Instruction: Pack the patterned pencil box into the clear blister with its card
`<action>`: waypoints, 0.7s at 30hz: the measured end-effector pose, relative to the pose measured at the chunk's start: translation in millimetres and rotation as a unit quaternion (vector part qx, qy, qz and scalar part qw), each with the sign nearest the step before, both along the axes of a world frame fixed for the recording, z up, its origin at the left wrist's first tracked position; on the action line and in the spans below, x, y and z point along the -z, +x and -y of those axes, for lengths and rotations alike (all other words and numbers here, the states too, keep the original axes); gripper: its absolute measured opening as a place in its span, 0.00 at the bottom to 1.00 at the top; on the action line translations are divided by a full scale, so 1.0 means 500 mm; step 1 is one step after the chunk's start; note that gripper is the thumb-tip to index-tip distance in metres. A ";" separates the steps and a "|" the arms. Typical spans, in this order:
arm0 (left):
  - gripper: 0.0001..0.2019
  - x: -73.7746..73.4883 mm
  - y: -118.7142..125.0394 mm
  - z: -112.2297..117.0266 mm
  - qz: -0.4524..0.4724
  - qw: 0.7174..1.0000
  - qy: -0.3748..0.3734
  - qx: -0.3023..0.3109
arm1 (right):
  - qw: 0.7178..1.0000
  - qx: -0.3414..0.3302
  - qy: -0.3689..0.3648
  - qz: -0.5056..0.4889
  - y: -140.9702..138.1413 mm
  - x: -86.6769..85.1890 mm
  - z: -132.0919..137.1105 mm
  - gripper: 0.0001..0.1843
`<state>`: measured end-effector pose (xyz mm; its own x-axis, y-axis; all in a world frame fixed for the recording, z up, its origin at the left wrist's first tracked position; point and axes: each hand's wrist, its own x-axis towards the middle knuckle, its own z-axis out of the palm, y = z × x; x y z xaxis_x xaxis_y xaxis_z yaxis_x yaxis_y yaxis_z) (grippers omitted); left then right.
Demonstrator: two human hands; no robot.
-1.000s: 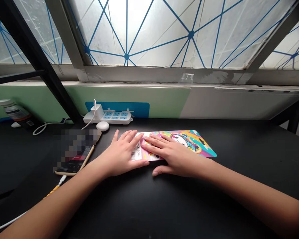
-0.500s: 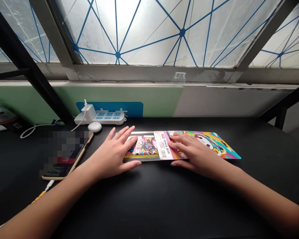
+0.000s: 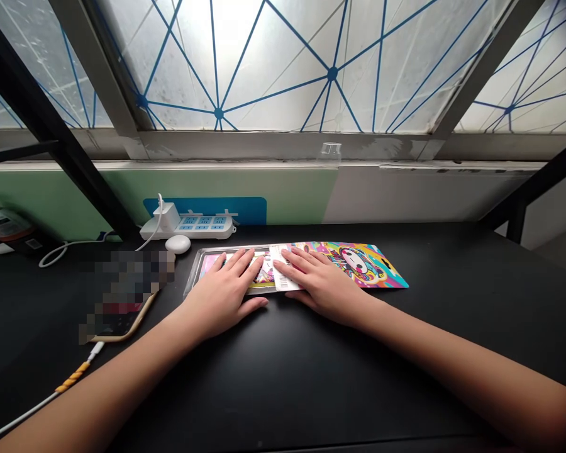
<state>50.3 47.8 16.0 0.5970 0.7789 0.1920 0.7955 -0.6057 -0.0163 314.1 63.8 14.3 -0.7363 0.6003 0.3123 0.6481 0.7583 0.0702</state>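
A flat pencil box with a bright cartoon print lies on the black desk, partly slid out of its colourful card sleeve. My left hand lies flat on the exposed box, fingers stretched out. Just to its right, my right hand rests flat on the left end of the sleeve, over its white label, fingers also stretched out. Neither hand grips anything.
A phone on a cable lies at the left. A white power strip with a plugged charger and a small white oval object sit by the wall. A bottle lies far left. Black frame bars stand at both sides.
The sleeve first slid right off the box, exposing its printed lid. Since then box and sleeve have shifted left and the hands have closed together, the sleeve again covering more of the box.
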 end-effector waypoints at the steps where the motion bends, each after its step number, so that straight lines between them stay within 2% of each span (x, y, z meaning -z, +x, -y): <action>1: 0.37 -0.001 -0.001 0.000 0.001 1.000 0.000 0.003 | 1.000 0.010 -0.002 -0.003 0.013 0.002 0.003 0.30; 8: 0.38 -0.018 -0.003 0.002 0.007 1.000 -0.024 0.009 | 0.999 0.051 -0.002 -0.011 0.123 0.022 0.026 0.35; 11: 0.36 -0.028 -0.015 -0.004 0.028 0.998 -0.060 0.008 | 0.994 0.101 0.027 -0.011 0.150 0.031 0.041 0.39; 15: 0.31 -0.039 -0.029 -0.020 0.053 0.990 -0.130 -0.009 | 0.981 0.161 0.106 -0.003 0.149 0.026 0.069 0.42; 21: 0.30 -0.050 -0.031 -0.028 0.064 0.986 -0.155 -0.021 | 0.975 0.127 0.181 0.013 0.134 -0.018 0.092 0.46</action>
<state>34.7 62.0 40.9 0.5486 0.8360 0.0118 0.8039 -0.5313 0.2672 381.3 18.0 23.3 -0.5880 0.6190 0.5208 0.8068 0.4955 0.3218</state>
